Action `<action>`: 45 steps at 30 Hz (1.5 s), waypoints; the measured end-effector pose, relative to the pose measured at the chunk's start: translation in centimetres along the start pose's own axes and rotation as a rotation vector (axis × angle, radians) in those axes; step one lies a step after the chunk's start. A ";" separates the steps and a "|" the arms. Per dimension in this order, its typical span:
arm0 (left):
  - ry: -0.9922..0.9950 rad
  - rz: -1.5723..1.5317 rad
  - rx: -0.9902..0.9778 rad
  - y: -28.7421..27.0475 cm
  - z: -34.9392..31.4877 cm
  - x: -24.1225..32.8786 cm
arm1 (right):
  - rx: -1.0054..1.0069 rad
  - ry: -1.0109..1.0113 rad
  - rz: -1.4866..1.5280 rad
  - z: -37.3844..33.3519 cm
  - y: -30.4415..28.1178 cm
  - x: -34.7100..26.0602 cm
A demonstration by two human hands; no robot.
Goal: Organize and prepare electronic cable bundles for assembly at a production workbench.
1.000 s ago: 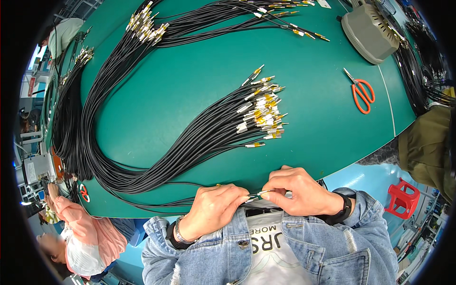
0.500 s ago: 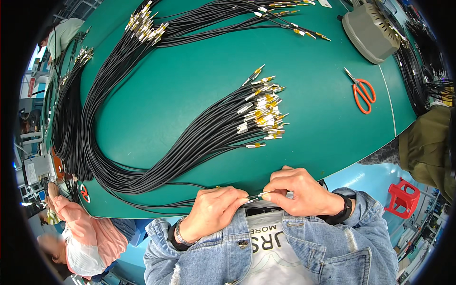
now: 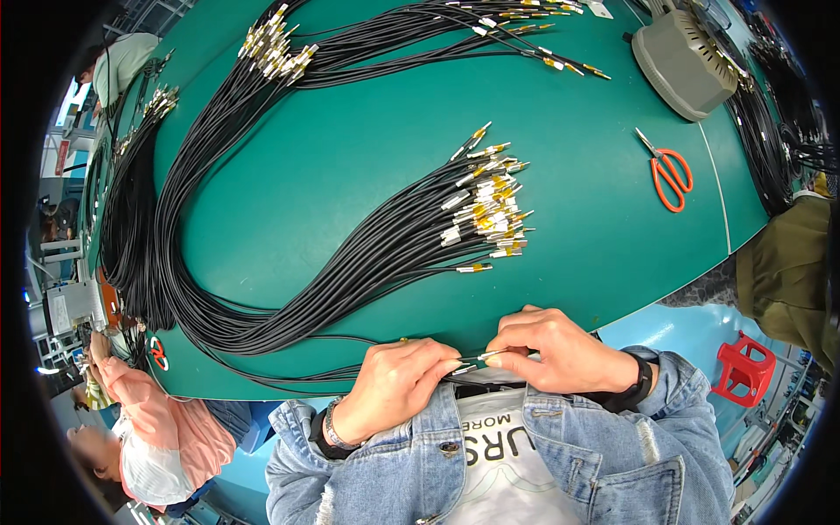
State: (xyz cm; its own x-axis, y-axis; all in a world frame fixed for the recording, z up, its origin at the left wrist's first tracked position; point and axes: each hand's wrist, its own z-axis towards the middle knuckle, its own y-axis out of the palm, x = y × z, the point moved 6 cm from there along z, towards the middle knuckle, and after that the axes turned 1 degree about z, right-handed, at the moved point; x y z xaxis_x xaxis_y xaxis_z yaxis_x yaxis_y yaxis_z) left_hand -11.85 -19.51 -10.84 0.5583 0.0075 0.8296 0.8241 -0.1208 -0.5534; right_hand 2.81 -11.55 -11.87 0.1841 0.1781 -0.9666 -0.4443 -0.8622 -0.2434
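Note:
Near the table's front edge, my left hand [image 3: 401, 385] is closed around thin black cables [image 3: 324, 378], with the thumb and forefinger pinching near their ends. A short pale tip [image 3: 464, 370] pokes out past those fingers. Just to the right, my right hand [image 3: 549, 352] pinches a small white sleeve-like piece [image 3: 488, 355] between thumb and forefinger. A dark thin stretch shows between the two pinches; whether it is one cable or two parts meeting cannot be made out. The held cables run left into a big bundle of black cables [image 3: 306, 306] whose ends carry white and yellow labels [image 3: 490, 210].
Orange-handled scissors [image 3: 671, 179] lie on the green table [image 3: 577, 210] at right, below a grey machine [image 3: 685, 63]. More cable bundles [image 3: 127, 210] lie at far left. A person in pink [image 3: 157, 437] sits left; a red stool [image 3: 744, 369] stands right.
My hands have barely moved. The white piece in my right fingers shows more plainly, and the dark stretch between my fingertips looks thinner. The view has shifted slightly.

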 end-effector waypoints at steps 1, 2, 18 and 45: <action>0.014 0.040 -0.022 0.0 0.0 0.2 | -0.013 -0.012 -0.004 0.0 0.0 -0.2; 0.028 0.079 -0.043 0.0 0.1 0.3 | -0.013 -0.016 -0.006 0.2 -0.2 -0.6; 0.304 0.488 0.235 -2.4 3.9 3.8 | 0.340 -0.215 -0.479 3.5 -1.8 -2.4; 0.126 0.174 0.051 -0.4 3.1 -0.5 | 0.177 -0.030 -0.205 2.8 -0.7 -0.4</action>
State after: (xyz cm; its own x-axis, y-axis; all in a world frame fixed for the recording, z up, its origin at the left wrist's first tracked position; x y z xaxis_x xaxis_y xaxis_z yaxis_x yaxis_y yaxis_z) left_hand -12.19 -16.35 -11.28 0.6788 -0.1331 0.7221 0.7218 -0.0594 -0.6895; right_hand 0.55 -9.70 -11.55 0.2608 0.3564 -0.8972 -0.5471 -0.7111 -0.4415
